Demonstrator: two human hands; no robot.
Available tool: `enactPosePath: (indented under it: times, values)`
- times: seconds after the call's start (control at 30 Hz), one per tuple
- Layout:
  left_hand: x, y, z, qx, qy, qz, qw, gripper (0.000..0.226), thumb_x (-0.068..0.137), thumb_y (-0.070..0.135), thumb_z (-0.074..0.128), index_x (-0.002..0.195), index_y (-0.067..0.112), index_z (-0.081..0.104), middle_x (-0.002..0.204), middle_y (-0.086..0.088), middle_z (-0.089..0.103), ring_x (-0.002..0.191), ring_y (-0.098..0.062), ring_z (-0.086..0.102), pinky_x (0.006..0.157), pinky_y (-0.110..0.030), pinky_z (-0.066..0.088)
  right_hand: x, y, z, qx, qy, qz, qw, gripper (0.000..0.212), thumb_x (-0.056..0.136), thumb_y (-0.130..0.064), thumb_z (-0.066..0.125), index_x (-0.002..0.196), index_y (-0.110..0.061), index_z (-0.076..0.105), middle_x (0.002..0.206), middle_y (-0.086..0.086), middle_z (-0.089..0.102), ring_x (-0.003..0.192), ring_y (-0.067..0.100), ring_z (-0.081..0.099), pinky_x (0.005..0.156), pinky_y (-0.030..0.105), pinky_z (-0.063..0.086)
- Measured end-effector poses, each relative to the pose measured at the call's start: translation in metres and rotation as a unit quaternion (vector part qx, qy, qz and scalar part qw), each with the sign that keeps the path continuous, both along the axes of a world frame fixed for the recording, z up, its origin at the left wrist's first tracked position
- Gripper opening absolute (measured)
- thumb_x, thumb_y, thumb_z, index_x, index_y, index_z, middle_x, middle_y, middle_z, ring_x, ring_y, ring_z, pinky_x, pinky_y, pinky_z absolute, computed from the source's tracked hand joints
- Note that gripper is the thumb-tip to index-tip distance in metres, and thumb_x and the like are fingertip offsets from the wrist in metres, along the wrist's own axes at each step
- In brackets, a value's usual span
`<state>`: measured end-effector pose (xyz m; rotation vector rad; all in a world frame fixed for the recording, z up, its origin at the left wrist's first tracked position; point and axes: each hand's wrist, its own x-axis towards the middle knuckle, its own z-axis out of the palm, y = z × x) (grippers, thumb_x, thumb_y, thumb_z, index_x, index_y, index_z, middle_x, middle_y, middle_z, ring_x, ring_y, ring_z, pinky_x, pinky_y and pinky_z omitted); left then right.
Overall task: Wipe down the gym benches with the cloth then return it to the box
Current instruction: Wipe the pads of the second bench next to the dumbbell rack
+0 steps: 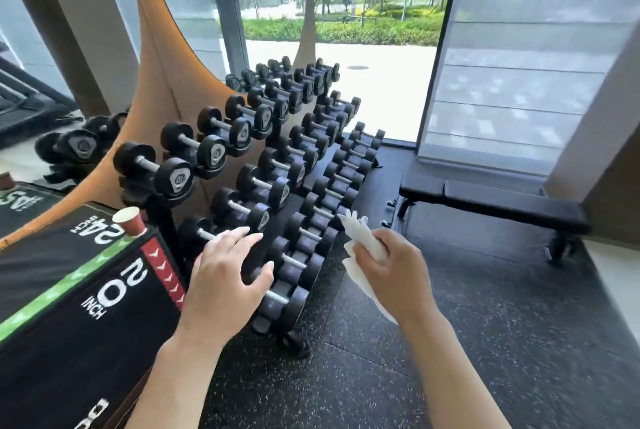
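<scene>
My right hand (393, 271) grips a crumpled white cloth (363, 238); part of it sticks up past my fingers and part hangs below my wrist. My left hand (225, 272) hovers with straight spread fingers over the near end of the dumbbell rack, holding nothing. A black flat gym bench (491, 201) stands on the floor at the right, by the window and well beyond my hands. No box for the cloth is plainly in view.
A three-tier rack of black dumbbells (277, 158) runs from my left hand back toward the window. A black plyo box marked "20 INCH" (86, 290) sits at the left with a red paper cup (130, 220) on it. Speckled black rubber floor (485, 342) spreads to the right.
</scene>
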<state>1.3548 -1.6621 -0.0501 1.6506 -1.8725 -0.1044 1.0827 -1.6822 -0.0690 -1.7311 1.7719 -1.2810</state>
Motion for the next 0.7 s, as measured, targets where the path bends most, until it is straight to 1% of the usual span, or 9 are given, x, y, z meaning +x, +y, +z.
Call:
enactPosePath:
  times: [0.13,0.3,0.4,0.47,0.57,0.7]
  values:
    - [0.011,-0.078,-0.007,-0.009,0.012,-0.061,0.998,0.052,0.093,0.037,0.073,0.141,0.021,0.064,0.149,0.004,0.057,0.146,-0.020,0.042,0.121,-0.052,0.038,0.010,-0.045,-0.001,-0.010,0.014,-0.064,0.998,0.012,0.094,-0.042,0.071,0.090,-0.031,0.067,0.077,-0.015,0.067,0.069,0.006,0.062,0.064,0.036,0.056]
    - [0.036,-0.170,-0.003,-0.001,0.012,-0.120,0.993,0.052,0.093,0.035,0.074,0.141,0.019,0.065,0.148,0.001,0.058,0.145,-0.020,0.044,0.122,-0.050,0.037,0.039,-0.103,0.010,-0.011,0.019,-0.115,0.993,0.010,0.094,-0.041,0.072,0.092,-0.031,0.070,0.076,-0.015,0.068,0.070,0.004,0.063,0.061,0.024,0.051]
    - [0.043,-0.215,0.010,-0.002,0.010,-0.165,0.986,0.053,0.092,0.033,0.076,0.141,0.017,0.065,0.149,0.000,0.058,0.145,-0.020,0.044,0.124,-0.046,0.035,0.055,-0.131,0.021,-0.018,0.016,-0.151,0.988,0.011,0.093,-0.040,0.072,0.094,-0.029,0.071,0.077,-0.015,0.069,0.070,0.004,0.064,0.058,0.014,0.045]
    - [0.044,-0.239,0.016,0.000,0.017,-0.189,0.982,0.052,0.092,0.032,0.077,0.141,0.018,0.065,0.149,0.002,0.057,0.146,-0.020,0.043,0.124,-0.044,0.034,0.062,-0.144,0.026,-0.017,0.022,-0.165,0.986,0.011,0.093,-0.038,0.073,0.097,-0.028,0.072,0.080,-0.015,0.069,0.072,0.004,0.064,0.062,0.017,0.048]
    - [0.046,-0.260,0.017,0.003,0.037,-0.213,0.976,0.051,0.093,0.034,0.075,0.140,0.020,0.065,0.149,0.004,0.057,0.146,-0.018,0.042,0.124,-0.044,0.034,0.066,-0.155,0.032,0.001,0.033,-0.175,0.984,0.011,0.092,-0.035,0.074,0.099,-0.027,0.072,0.082,-0.015,0.069,0.074,0.005,0.063,0.068,0.028,0.052]
    - [0.051,-0.287,0.011,0.000,0.062,-0.228,0.972,0.049,0.092,0.033,0.076,0.139,0.019,0.066,0.148,0.005,0.058,0.146,-0.018,0.043,0.123,-0.046,0.035,0.060,-0.175,0.040,0.003,0.053,-0.191,0.980,0.009,0.092,-0.035,0.075,0.096,-0.029,0.071,0.080,-0.016,0.068,0.072,0.005,0.063,0.066,0.028,0.050]
